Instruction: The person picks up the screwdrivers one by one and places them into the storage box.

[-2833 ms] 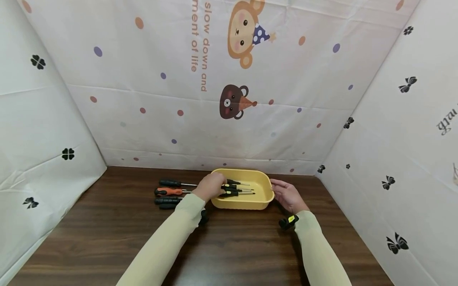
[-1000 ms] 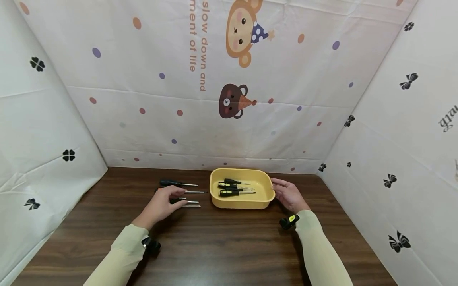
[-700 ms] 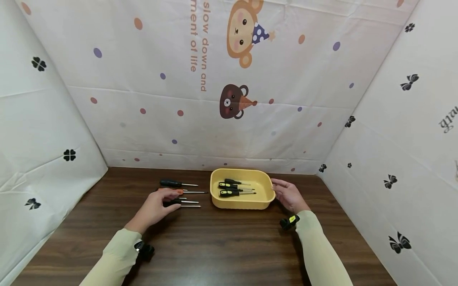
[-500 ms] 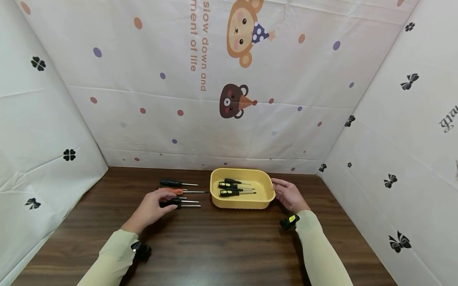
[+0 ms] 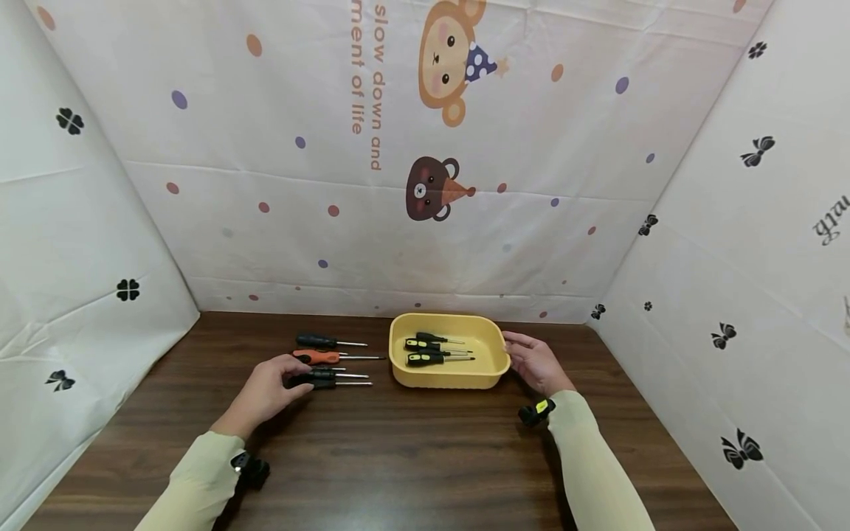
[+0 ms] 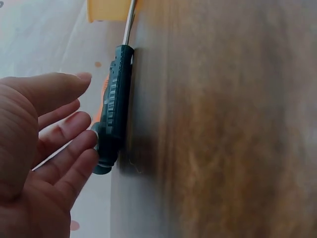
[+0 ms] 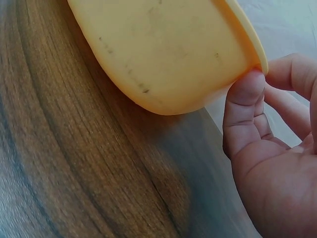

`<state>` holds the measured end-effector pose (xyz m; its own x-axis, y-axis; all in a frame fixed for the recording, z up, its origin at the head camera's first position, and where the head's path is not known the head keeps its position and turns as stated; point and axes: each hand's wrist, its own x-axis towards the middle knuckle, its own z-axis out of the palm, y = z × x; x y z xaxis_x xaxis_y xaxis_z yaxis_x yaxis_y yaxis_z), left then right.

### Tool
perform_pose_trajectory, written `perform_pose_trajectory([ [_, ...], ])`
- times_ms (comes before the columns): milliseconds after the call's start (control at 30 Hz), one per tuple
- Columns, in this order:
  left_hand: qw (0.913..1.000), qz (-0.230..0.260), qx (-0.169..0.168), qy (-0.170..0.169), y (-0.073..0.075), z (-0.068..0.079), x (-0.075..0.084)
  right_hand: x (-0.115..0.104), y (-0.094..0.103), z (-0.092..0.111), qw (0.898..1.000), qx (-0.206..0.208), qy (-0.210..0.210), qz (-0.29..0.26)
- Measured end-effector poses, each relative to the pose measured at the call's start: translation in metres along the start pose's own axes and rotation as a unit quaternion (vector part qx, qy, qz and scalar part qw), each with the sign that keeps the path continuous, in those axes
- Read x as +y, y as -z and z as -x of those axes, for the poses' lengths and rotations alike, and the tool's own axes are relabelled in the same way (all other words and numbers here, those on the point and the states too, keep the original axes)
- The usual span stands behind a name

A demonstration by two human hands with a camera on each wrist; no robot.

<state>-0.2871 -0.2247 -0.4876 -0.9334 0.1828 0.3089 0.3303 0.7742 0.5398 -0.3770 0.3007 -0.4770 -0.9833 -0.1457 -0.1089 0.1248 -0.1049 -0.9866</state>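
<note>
My left hand (image 5: 268,387) is over the handle ends of two black screwdrivers (image 5: 325,375) on the table. In the left wrist view its thumb and fingers (image 6: 67,131) are spread and loosely bent, apart from the ribbed black handle (image 6: 118,99). Just behind lie an orange-handled screwdriver (image 5: 322,357) and another black screwdriver (image 5: 319,341), shafts pointing right. My right hand (image 5: 536,365) pinches the right end of a yellow tray (image 5: 441,380), thumb and index finger (image 7: 245,91) at its rim. Inside the tray lie three small black screwdrivers (image 5: 428,359), two with yellow marks.
The dark wood table (image 5: 412,457) ends at a printed white back cloth (image 5: 279,243). Similar white cloths stand along the left (image 5: 86,221) and right (image 5: 717,258) sides. The tray stands near the back edge, right of the loose screwdrivers.
My left hand has left the tray and moved left to the loose screwdrivers, then drawn back toward their handle ends, uncovering the orange handle. My right hand stays at the tray.
</note>
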Motion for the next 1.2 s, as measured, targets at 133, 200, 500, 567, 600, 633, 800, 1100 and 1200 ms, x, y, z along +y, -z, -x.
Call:
perform_pose_trajectory([
  [133,0.9998,-0.011,-0.014,0.007,0.000,-0.002,0.000,0.001,0.000,0.000,1.000,0.002,0.000,0.007],
  [200,0.9995,-0.013,-0.024,0.015,-0.001,-0.003,0.000,0.001,0.000,0.000,1.000,0.003,0.000,0.007],
  [500,0.9981,-0.029,-0.051,0.017,-0.004,-0.006,0.002,0.000,0.000,0.001,1.000,-0.006,0.000,-0.003],
  [567,0.9979,-0.030,-0.055,0.016,-0.004,-0.007,0.003,-0.001,0.000,0.001,1.000,-0.003,0.002,-0.003],
  [600,0.9977,-0.031,-0.058,0.016,-0.004,-0.008,0.003,-0.001,0.000,0.001,1.000,-0.002,0.002,-0.002],
  [633,0.9975,-0.033,-0.060,0.016,-0.004,-0.008,0.003,-0.001,-0.001,0.001,1.000,-0.002,0.002,0.000],
  [800,0.9961,-0.049,-0.073,0.008,-0.005,-0.011,0.004,-0.002,0.000,-0.001,1.000,0.004,-0.002,0.009],
  [1100,0.9892,-0.104,-0.103,0.011,-0.007,-0.013,0.011,-0.002,-0.001,-0.001,1.000,0.009,-0.004,0.003],
  [1200,0.9866,-0.111,-0.116,0.027,-0.007,-0.013,0.014,-0.002,-0.001,-0.001,1.000,0.008,-0.004,0.000],
])
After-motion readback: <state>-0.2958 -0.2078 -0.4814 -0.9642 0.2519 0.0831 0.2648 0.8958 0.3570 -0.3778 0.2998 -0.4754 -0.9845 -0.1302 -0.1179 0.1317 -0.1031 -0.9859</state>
